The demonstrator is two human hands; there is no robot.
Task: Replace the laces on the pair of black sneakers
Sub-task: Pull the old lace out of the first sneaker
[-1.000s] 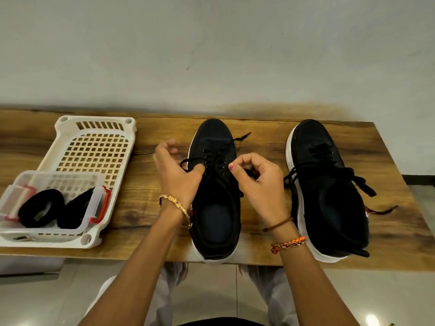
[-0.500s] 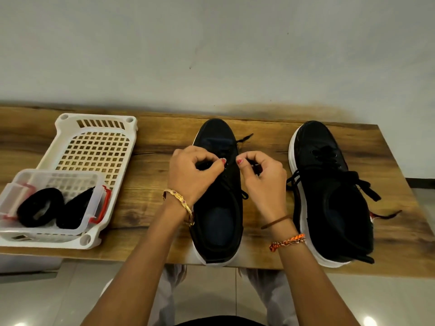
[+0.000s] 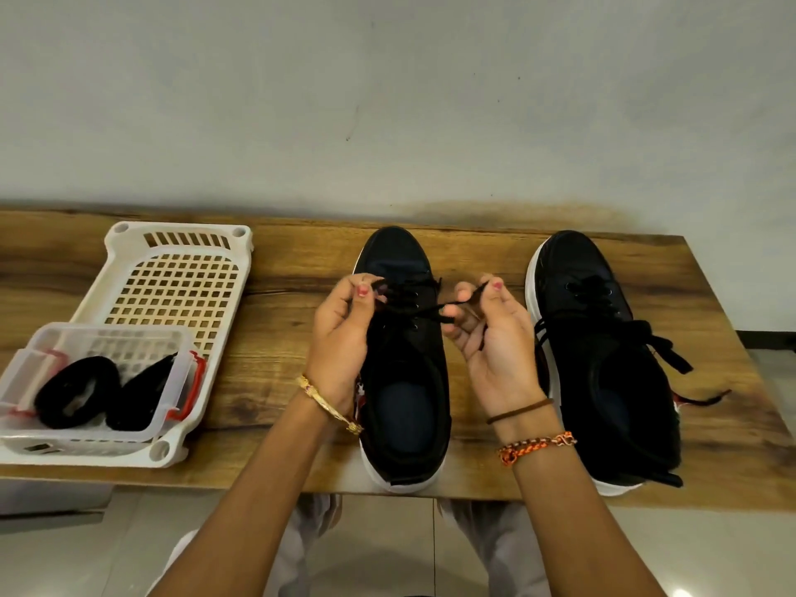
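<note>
Your hands have parted since half a second ago: then both were bunched together over the eyelets of the near sneaker (image 3: 405,359); now they sit to either side of it, with a run of black lace (image 3: 420,313) stretched between them. Your left hand (image 3: 340,338) pinches one part of the lace at the eyelet row with thumb and forefinger. Your right hand (image 3: 491,342) is turned palm-up, fingers curled round the other end, its tip held up between thumb and forefinger. Judged from this, the lace is being drawn out of the upper eyelets, so the removal step on this shoe is under way but not finished; several crossings remain threaded toward the toe.

The second sneaker (image 3: 603,359) lies just beyond your right hand, its lace loosened and trailing outward over the table (image 3: 280,295). The replacement laces (image 3: 77,392), coiled, sit in a clear box (image 3: 181,364) inside the white basket (image 3: 181,273), well to the outside of your left hand.

Clearances: bare wood lies open between your left hand and the basket. To the right, room is tight; the second sneaker is close to your wrist. Both heels sit at or slightly over the table's near edge, below your wrists. Pull sideways or upward, not toward yourself, or the shoe may slide off.
</note>
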